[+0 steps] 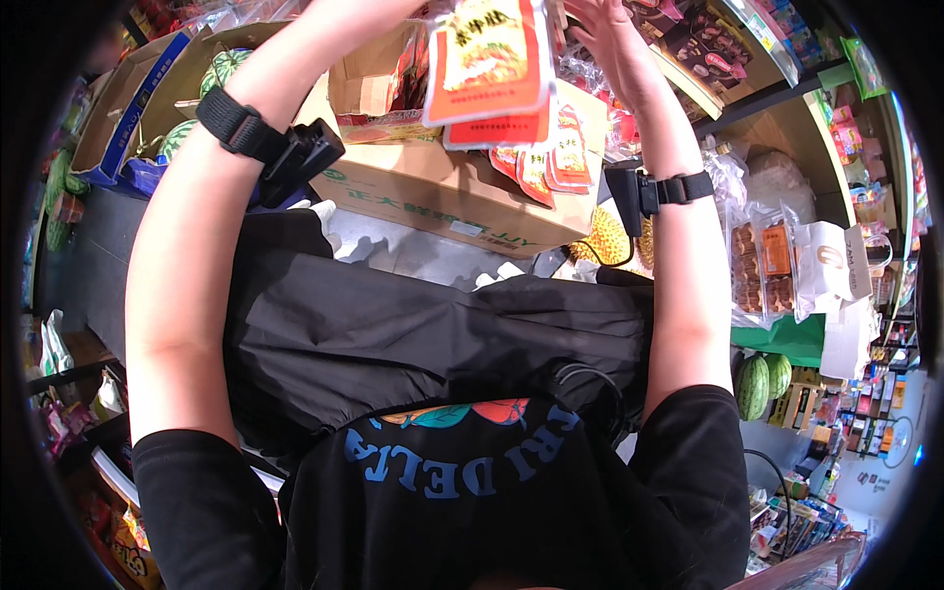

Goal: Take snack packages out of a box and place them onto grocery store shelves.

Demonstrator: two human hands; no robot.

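Observation:
My left hand is out of view past the top edge; only its forearm shows, reaching up beside the packets. Two overlapping red and white food packets point(483, 74), printed with writing and a food picture, hang at the top centre above a cardboard carton. My right hand point(608, 37) is at the top edge, just right of these packets, partly cut off. Whether it touches or grips them I cannot tell. Several similar red packets point(549, 166) lie on the right part of the large brown carton point(442, 184). An opened small cardboard box point(369, 85) stands on the same carton behind them.
Spiky durians point(605, 232) sit right of the carton. Watermelons point(177, 140) lie in a box with a blue edge point(140, 110) at the left. Clear trays of brown food point(763, 258) stand at the right, near more watermelons point(759, 387). Stocked shelves point(855, 169) line the right side.

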